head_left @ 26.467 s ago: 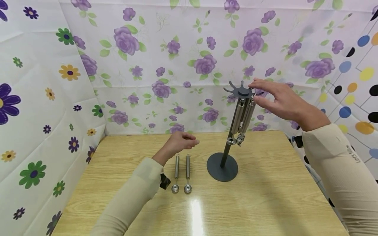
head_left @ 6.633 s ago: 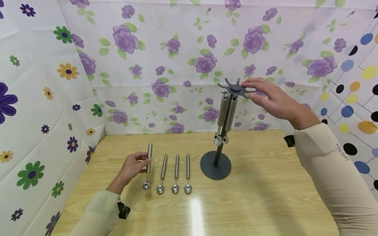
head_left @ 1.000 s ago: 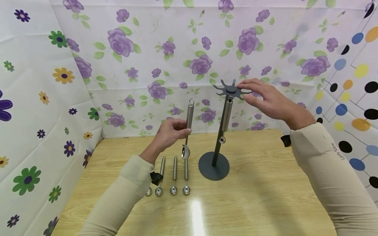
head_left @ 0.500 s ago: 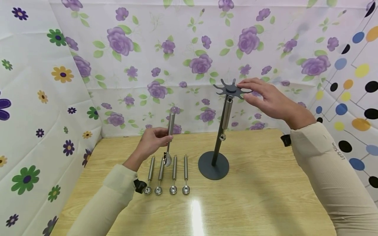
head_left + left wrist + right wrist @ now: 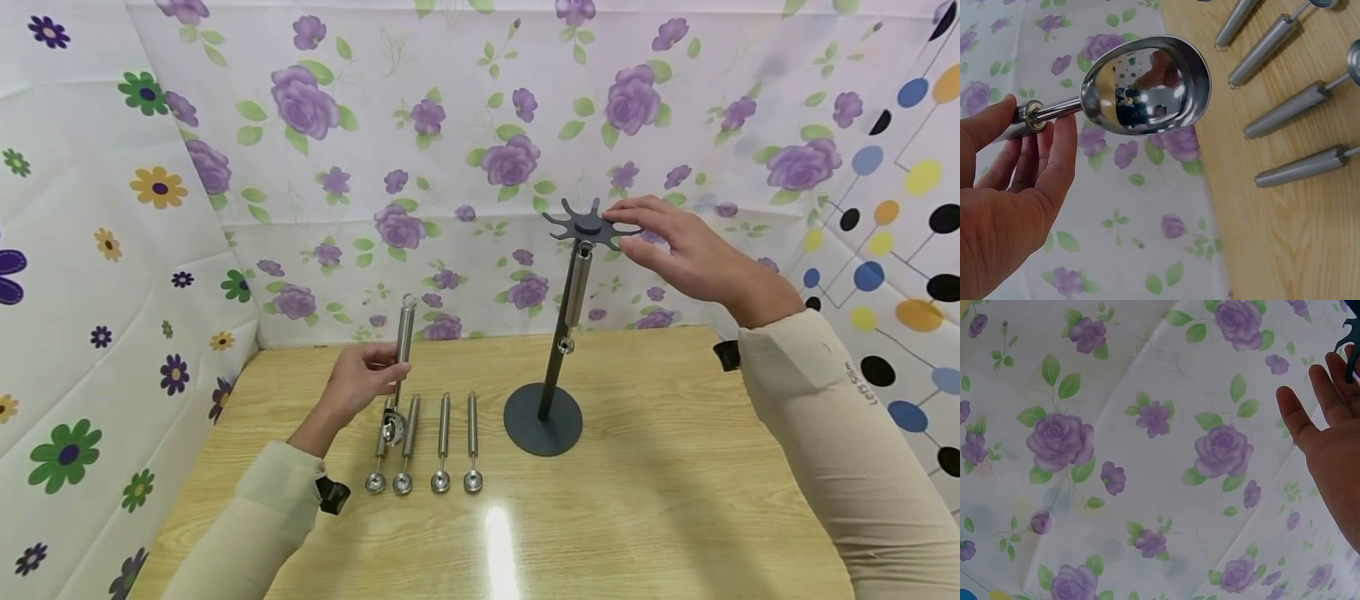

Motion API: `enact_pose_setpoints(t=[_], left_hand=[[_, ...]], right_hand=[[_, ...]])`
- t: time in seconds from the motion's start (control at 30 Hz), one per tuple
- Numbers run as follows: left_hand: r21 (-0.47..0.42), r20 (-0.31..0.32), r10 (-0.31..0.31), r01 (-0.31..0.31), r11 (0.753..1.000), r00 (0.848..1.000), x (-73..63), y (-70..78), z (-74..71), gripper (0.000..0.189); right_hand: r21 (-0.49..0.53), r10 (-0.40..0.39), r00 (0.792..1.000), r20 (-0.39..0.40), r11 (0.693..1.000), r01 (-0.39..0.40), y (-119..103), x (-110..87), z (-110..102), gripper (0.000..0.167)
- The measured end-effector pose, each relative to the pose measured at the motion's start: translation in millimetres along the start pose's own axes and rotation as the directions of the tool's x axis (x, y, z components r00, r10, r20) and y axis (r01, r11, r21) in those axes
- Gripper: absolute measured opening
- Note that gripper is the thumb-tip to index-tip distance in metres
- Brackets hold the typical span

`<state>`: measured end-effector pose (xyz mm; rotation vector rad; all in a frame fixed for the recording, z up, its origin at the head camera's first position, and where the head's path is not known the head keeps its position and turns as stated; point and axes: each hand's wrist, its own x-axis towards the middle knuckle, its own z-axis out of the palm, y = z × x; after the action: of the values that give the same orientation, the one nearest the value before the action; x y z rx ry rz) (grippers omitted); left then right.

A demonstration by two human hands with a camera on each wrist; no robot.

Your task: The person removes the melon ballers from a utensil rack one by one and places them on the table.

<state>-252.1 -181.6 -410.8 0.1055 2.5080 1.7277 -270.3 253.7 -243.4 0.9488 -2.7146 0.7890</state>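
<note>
My left hand (image 5: 356,385) pinches the steel handle of a metal scoop (image 5: 405,333), ring end up, over the left end of a row of utensils. Up close in the left wrist view, the scoop's shiny oval bowl (image 5: 1147,87) points away from the fingers. At the right, the dark rotating rack (image 5: 588,225) has curved hook arms on a post. My right hand (image 5: 693,254) is at its top, thumb and fingers extended on either side of one arm. One steel-handled utensil (image 5: 579,287) hangs from the rack's front.
Several steel utensils with small round heads, such as the rightmost one (image 5: 472,429), lie side by side on the wooden table (image 5: 637,517). The rack's round base (image 5: 528,429) stands right of them. Flowered cloth (image 5: 450,167) closes in the back and sides.
Since the oldest frame, the table row has grown and the rack's hanging utensils have dwindled. Over the last second, my left hand carried the scoop left and down from beside the rack; my right hand stayed.
</note>
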Motion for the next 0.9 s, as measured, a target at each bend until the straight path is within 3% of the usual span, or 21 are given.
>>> enact_pose_setpoints(t=[0.4,0.67,0.9], left_hand=[[-0.029,-0.063,-0.078,0.076,0.997,0.995,-8.1,-30.6,-8.8,0.04],[-0.063,-0.113,-0.172,0.166,0.984,0.979,-14.3,-62.7,-16.4,0.04],[-0.06,-0.133,-0.212,0.206,0.977,0.968,-16.6,-82.7,-21.5,0.04]], right_hand=[[-0.003,-0.02,1.0,-0.005,1.0,0.02,0,0.9,0,0.051],[0.001,-0.026,1.0,-0.004,1.0,0.026,1,2.2,3,0.051],[-0.002,-0.02,1.0,-0.01,1.0,0.02,0,-0.2,2,0.05]])
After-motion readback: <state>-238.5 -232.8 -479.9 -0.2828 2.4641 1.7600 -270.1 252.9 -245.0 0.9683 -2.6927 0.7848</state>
